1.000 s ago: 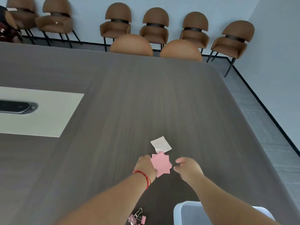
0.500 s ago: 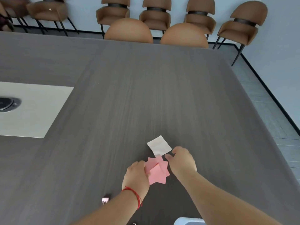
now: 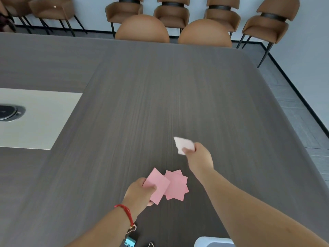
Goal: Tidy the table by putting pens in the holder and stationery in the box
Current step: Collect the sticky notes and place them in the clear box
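Since a moment ago, one square pink paper note [image 3: 156, 186] has been lifted by the closed left hand [image 3: 140, 192] and the small white paper note [image 3: 183, 145] pinched by the right hand [image 3: 199, 157], so both are likely headed for the pale box [image 3: 213, 242], while more pink notes [image 3: 177, 187] are left on the dark tabletop [image 3: 160, 104].

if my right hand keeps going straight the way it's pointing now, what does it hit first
Probably nothing. The right hand, pinching a pale paper note, points up and slightly left across the bare table; that line looks free up to the far edge, though the hand's height above the table is unclear.
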Demonstrator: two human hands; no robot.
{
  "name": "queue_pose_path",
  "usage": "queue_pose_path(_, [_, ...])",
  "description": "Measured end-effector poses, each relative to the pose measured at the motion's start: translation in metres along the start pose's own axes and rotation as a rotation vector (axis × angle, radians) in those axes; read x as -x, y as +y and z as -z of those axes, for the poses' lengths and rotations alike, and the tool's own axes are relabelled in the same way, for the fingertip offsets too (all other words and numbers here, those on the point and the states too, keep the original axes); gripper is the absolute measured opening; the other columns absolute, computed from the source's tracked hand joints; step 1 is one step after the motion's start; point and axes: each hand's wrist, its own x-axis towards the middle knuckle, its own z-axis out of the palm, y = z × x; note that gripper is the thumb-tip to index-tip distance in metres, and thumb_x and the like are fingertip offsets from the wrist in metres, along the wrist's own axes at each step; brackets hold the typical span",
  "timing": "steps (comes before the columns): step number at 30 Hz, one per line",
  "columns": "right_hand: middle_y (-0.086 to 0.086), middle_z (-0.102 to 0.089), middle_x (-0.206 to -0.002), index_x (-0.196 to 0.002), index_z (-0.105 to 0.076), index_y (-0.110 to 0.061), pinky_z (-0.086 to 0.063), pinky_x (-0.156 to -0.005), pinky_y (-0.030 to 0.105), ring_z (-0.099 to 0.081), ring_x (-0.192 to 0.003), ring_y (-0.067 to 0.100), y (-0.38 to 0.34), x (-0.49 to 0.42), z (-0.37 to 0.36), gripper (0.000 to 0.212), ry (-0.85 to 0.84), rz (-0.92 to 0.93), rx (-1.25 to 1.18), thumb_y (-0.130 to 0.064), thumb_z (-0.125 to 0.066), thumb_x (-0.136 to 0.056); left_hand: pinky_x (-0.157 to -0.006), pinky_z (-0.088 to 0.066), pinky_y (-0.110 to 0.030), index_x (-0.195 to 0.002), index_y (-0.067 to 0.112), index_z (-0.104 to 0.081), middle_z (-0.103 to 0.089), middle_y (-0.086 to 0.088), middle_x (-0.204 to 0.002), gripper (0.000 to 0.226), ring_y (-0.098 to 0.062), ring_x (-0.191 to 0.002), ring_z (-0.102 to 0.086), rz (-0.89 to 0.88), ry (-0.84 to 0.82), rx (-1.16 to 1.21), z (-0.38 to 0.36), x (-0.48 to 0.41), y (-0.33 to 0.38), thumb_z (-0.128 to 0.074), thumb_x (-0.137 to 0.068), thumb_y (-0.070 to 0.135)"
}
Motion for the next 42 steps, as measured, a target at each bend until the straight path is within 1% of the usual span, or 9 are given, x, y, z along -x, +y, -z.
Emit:
queue_pose_path(3, [-0.001,-0.07,-0.092,-0.098,-0.064,-0.02,-0.046,-0.062,0.027,-0.06,-0.068,0.014,-0.008,0.03,0.021,0.012,-0.212,0.133,-0.336,-0.024,-0.065,-0.087,-0.057,-0.06,-0.027,-0.106,0.012,-0.056,-0.068,-0.012,-0.106,0.019,-0.022,-0.087,-0.068,0.013,-0.077,0.19,0.006,0.002,0.006,-0.048,-0.093,0.002])
queue_pose_path(7, [0.002,-0.071,-0.09,-0.093,-0.066,-0.016,-0.046,-0.062,0.03,-0.064,-0.075,0.022,-0.006,0.058,0.007,0.017,-0.521,0.166,0.224,-0.028,-0.067,-0.08,-0.072,-0.063,-0.035,-0.117,0.016,-0.06,-0.074,-0.008,-0.102,0.035,-0.022,-0.091,-0.073,-0.054,-0.311,0.361,0.001,0.01,0.014,-0.039,-0.099,0.037])
queue_pose_path(10, [-0.001,-0.066,-0.085,-0.082,-0.059,-0.018,-0.047,-0.061,0.032,-0.062,-0.075,0.023,-0.009,0.063,-0.002,0.011,-0.472,0.302,0.528,-0.029,-0.061,-0.079,-0.073,-0.063,-0.036,-0.102,0.027,-0.065,-0.073,0.003,-0.092,0.017,-0.017,-0.082,-0.072,-0.153,-0.225,0.028,-0.007,0.011,0.017,-0.06,-0.088,0.036])
queue_pose_path(14, [-0.007,-0.058,-0.106,-0.109,-0.057,-0.026,-0.053,-0.079,0.035,-0.059,-0.098,0.017,0.015,0.044,-0.005,0.04,-0.292,0.188,0.279,-0.041,-0.07,-0.074,-0.074,-0.062,-0.045,-0.097,0.017,-0.058,-0.067,-0.006,-0.093,0.014,-0.024,-0.08,-0.067,-0.056,0.026,0.123,-0.002,0.003,0.012,-0.048,-0.092,0.009])
queue_pose_path(19, [0.002,-0.057,-0.111,-0.115,-0.05,-0.017,-0.049,-0.083,0.035,-0.058,-0.101,0.025,0.03,0.039,-0.02,0.047,-0.223,0.19,0.676,-0.033,-0.068,-0.075,-0.07,-0.063,-0.039,-0.091,0.021,-0.059,-0.067,0.001,-0.084,0.021,-0.022,-0.079,-0.069,-0.07,0.022,0.042,-0.001,-0.004,0.008,-0.046,-0.086,0.005])
queue_pose_path(25, [-0.002,-0.062,-0.082,-0.089,-0.058,-0.019,-0.043,-0.059,0.025,-0.062,-0.073,0.021,0.034,0.031,-0.02,0.012,-0.312,0.035,0.544,-0.026,-0.055,-0.079,-0.047,-0.053,-0.029,-0.074,0.017,-0.067,-0.071,-0.013,-0.085,0.019,-0.022,-0.058,-0.063,-0.168,-0.041,-0.286,-0.031,-0.017,0.01,-0.049,-0.075,0.009])
queue_pose_path(28, [-0.002,-0.059,-0.071,-0.07,-0.056,-0.025,-0.042,-0.057,0.025,-0.053,-0.062,0.02,0.035,0.032,-0.017,0.011,-0.378,0.022,0.444,-0.028,-0.054,-0.081,-0.058,-0.049,-0.03,-0.099,0.02,-0.061,-0.065,-0.008,-0.099,0.022,-0.022,-0.077,-0.064,-0.246,0.058,-0.469,-0.043,-0.019,0.003,-0.056,-0.078,0.015])
queue_pose_path(34, [-0.001,-0.043,-0.111,-0.105,-0.065,-0.029,-0.043,-0.062,0.027,-0.054,-0.087,0.019,0.047,0.042,-0.026,0.027,-0.23,0.021,0.333,-0.036,-0.055,-0.081,-0.077,-0.051,-0.036,-0.113,0.015,-0.053,-0.066,-0.005,-0.109,0.036,-0.027,-0.102,-0.063,-0.115,0.138,-0.592,-0.059,-0.021,0.011,-0.059,-0.079,0.025])
queue_pose_path(42, [-0.002,-0.066,-0.087,-0.101,-0.058,-0.021,-0.045,-0.063,0.028,-0.059,-0.075,0.017,0.031,0.06,-0.001,0.026,-0.466,-0.108,-0.008,-0.044,-0.052,-0.091,-0.088,-0.05,-0.032,-0.119,0.019,-0.05,-0.054,-0.003,-0.118,0.043,-0.024,-0.112,-0.053,-0.27,0.118,-0.527,-0.056,-0.013,0.002,-0.064,-0.078,0.016])
